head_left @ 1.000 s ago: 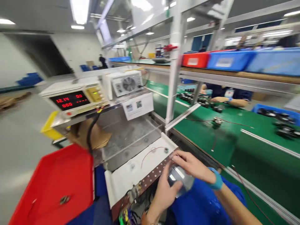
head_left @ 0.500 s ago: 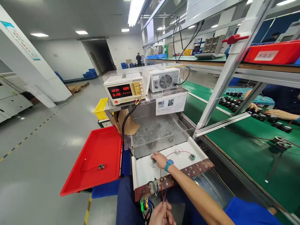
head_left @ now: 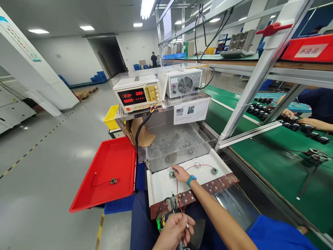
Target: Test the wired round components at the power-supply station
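Note:
My right hand [head_left: 180,173] reaches forward over the white test tray [head_left: 160,189], its fingertips by a small round board [head_left: 171,173] lying there. A thin red wire [head_left: 178,194] runs from that board back to my left hand [head_left: 175,231], which is closed on the wire's end near the brown terminal strip [head_left: 208,189]. A second round board [head_left: 214,170] with a red lead rests at the tray's right side. I wear a blue wristband.
A power supply [head_left: 136,93] with red digits stands on a steel shelf over a clear plastic box [head_left: 177,144]. A red tray [head_left: 108,172] at left holds one wired board. A green conveyor [head_left: 262,156] runs at right, where another person's hands work among black parts.
My right hand has slid slightly right off the round board, which now shows. My left hand has risen into view, gripping the wire. One second ago both hands held a shiny part near my lap.

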Available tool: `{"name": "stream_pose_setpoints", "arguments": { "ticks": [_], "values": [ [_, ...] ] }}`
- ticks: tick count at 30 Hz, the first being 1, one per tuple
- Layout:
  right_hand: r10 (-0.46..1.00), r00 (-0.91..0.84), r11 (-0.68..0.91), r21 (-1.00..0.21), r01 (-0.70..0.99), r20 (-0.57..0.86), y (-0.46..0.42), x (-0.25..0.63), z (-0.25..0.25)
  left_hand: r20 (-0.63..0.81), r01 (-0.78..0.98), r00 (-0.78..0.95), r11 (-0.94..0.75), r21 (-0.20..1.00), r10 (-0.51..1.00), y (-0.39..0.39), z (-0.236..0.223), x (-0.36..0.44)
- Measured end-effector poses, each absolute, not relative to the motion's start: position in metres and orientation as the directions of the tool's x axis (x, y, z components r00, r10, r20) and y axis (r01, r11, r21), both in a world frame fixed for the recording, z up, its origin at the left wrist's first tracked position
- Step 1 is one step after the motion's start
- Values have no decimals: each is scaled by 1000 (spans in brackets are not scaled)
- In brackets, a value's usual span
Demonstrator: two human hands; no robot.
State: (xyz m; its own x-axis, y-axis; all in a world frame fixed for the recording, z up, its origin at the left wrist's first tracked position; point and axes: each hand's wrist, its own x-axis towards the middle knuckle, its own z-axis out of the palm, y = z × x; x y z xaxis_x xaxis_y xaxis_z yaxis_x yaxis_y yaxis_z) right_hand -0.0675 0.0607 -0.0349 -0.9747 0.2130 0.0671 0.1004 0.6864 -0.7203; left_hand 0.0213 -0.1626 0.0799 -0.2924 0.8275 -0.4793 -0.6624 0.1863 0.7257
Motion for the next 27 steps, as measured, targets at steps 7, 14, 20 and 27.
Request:
{"name": "stream_pose_setpoints", "arguments": {
  "ticks": [7, 14, 20, 27],
  "values": [
    [220, -975, 752, -631, 193, -37, 59, -56, -32, -407, -508, -538, 101, 855, 738, -140, 95, -41],
    [213, -968, 826, -506, 250, -130, 55, -65, -18, -316, -240, -666, 207, 948, 676, -115, 74, -64],
    [237, -967, 833, -493, 252, -94, 49, -61, -14, -319, -424, -503, 92, 901, 804, -116, 86, -56],
    [255, -964, 815, -520, 258, -78, 49, -61, -17, -237, -613, -342, -24, 790, 909, -116, 112, -46]
  ]
}}
